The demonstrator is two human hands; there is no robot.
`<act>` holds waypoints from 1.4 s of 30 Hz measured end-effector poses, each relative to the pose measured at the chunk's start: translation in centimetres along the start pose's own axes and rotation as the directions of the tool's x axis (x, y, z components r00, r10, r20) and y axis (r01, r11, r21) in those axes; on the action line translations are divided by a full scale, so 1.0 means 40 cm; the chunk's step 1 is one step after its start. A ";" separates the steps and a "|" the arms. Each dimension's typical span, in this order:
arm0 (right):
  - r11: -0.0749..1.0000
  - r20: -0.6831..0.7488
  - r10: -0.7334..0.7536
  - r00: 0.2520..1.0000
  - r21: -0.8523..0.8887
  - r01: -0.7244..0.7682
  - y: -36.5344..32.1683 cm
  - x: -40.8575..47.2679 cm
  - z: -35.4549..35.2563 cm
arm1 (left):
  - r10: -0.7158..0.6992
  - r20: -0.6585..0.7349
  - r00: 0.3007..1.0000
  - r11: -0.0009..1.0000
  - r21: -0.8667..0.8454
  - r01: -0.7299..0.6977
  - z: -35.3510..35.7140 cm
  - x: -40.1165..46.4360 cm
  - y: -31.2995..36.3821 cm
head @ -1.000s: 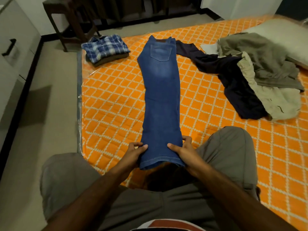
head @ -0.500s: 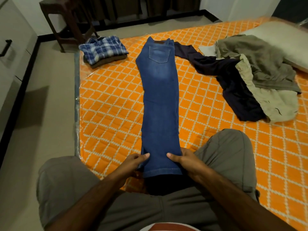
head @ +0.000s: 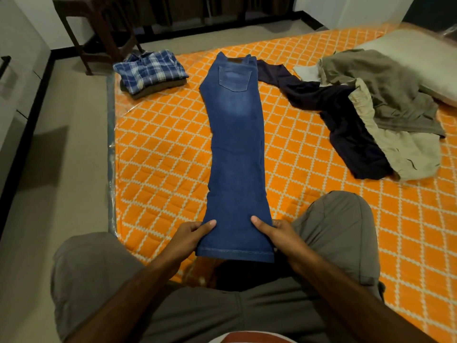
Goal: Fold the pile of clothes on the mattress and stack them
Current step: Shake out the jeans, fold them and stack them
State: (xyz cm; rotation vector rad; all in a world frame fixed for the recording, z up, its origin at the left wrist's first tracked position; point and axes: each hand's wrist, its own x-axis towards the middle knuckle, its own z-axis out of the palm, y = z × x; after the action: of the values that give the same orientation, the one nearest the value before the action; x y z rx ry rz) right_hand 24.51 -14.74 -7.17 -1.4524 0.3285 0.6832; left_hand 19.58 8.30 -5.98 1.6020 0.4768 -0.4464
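1. My left hand [head: 189, 235] pinches the jeans [head: 236, 149] hem at lower centre, thumb on top.
2. My right hand [head: 277, 233] pinches the hem's other corner.
3. Jeans lie lengthwise mid-mattress [head: 160, 154].
4. Folded stack [head: 150, 71] upper left; unfolded pile [head: 371, 115] upper right.

Left hand [head: 190, 235] and right hand [head: 277, 233] forward, thumbs on top, each pinching a hem corner.
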 end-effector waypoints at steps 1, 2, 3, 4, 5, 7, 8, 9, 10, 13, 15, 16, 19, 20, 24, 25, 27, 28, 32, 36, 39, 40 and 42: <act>1.000 -0.007 0.011 1.000 -0.009 -0.011 0.002 0.001 0.000 | 0.006 -0.008 1.000 1.000 0.007 -0.006 -0.001 -0.001 0.005; 1.000 -0.011 0.021 1.000 -0.014 -0.021 0.004 0.002 0.002 | 0.007 -0.020 1.000 1.000 0.012 -0.007 -0.001 -0.002 0.005; 0.999 -0.014 0.026 1.000 -0.019 -0.026 0.005 0.003 0.002 | 0.010 -0.027 1.000 1.000 0.016 -0.009 0.002 -0.003 0.003; 0.999 -0.013 0.031 0.999 -0.025 -0.032 0.007 0.002 0.002 | 0.019 -0.034 0.999 1.000 0.013 -0.019 0.005 -0.003 -0.004; 0.999 -0.001 0.035 0.999 -0.031 -0.035 0.010 0.005 0.003 | 0.034 -0.042 0.999 0.999 0.006 -0.034 0.005 -0.003 -0.010; 0.999 0.032 0.037 0.999 -0.030 -0.036 0.022 0.006 0.006 | 0.059 -0.061 0.996 0.998 -0.019 -0.061 0.003 -0.002 -0.015; 0.999 0.052 0.034 0.998 -0.026 -0.033 0.028 0.006 0.008 | 0.062 -0.066 0.996 0.998 -0.024 -0.063 -0.002 -0.001 -0.016; 0.999 0.068 0.027 0.997 -0.030 -0.025 0.035 0.005 0.008 | 0.058 -0.060 0.996 0.998 -0.017 -0.059 -0.009 0.000 -0.016; 0.999 0.076 0.017 0.997 -0.044 -0.013 0.042 0.004 0.008 | 0.046 -0.042 0.998 0.999 0.001 -0.046 -0.016 0.001 -0.016; 0.996 0.092 0.006 0.996 -0.085 0.002 0.062 0.003 0.002 | -0.022 0.036 0.999 0.998 0.068 0.019 -0.030 0.003 -0.025; 0.995 0.115 0.006 0.993 -0.096 0.005 0.068 0.006 -0.003 | -0.030 0.049 0.998 0.997 0.075 0.027 -0.034 0.004 -0.031; 0.995 0.125 -0.008 0.992 -0.101 0.021 0.067 0.009 -0.004 | -0.013 0.036 0.999 0.998 0.065 0.010 -0.035 0.002 -0.029; 0.983 0.121 -0.102 0.987 -0.141 0.118 0.051 0.010 -0.008 | 0.061 -0.001 0.998 0.997 0.046 -0.060 -0.037 0.012 -0.023; 0.975 0.114 -0.137 0.984 -0.159 0.154 0.044 0.009 -0.007 | 0.076 0.001 0.997 0.996 0.036 -0.076 -0.039 0.013 -0.018; 0.951 0.095 -0.241 0.966 -0.176 0.255 0.011 -0.018 -0.008 | 0.160 0.038 0.986 0.987 0.009 -0.161 -0.046 0.003 -0.002; 0.946 0.100 -0.264 0.959 -0.166 0.278 0.000 -0.027 -0.010 | 0.173 0.044 0.984 0.985 0.016 -0.174 -0.054 0.010 0.004; 0.942 0.114 -0.300 0.947 -0.120 0.313 -0.016 -0.033 -0.017 | 0.176 0.063 0.982 0.982 0.056 -0.180 -0.066 0.027 0.017; 0.942 0.123 -0.313 0.942 -0.088 0.325 -0.022 -0.029 -0.022 | 0.168 0.061 0.984 0.981 0.084 -0.173 -0.072 0.039 0.023; 0.938 0.202 -0.315 0.927 -0.080 0.336 -0.065 -0.011 -0.043 | 0.376 0.145 0.915 0.903 0.166 -0.397 -0.086 0.029 0.059; 0.879 0.319 -0.353 0.880 -0.210 0.428 -0.116 -0.020 -0.059 | 0.527 0.170 0.833 0.742 0.386 -0.548 -0.096 0.040 0.059; 0.816 0.392 -0.364 0.845 -0.304 0.493 -0.120 -0.007 -0.075 | 0.590 0.117 0.798 0.702 0.413 -0.580 -0.086 0.055 0.051; 0.801 0.382 -0.382 0.842 -0.317 0.507 -0.119 -0.001 -0.080 | 0.616 0.092 0.782 0.692 0.411 -0.593 -0.084 0.060 0.050; 0.748 0.320 -0.436 0.841 -0.391 0.537 -0.111 0.006 -0.084 | 0.643 0.054 0.764 0.675 0.432 -0.598 -0.089 0.070 0.038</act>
State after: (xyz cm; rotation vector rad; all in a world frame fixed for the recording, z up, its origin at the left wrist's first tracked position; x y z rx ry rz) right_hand 28.05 -17.84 -4.17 -1.8092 -0.4173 0.4852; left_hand 22.75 11.84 -5.94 2.0993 -0.1385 0.0760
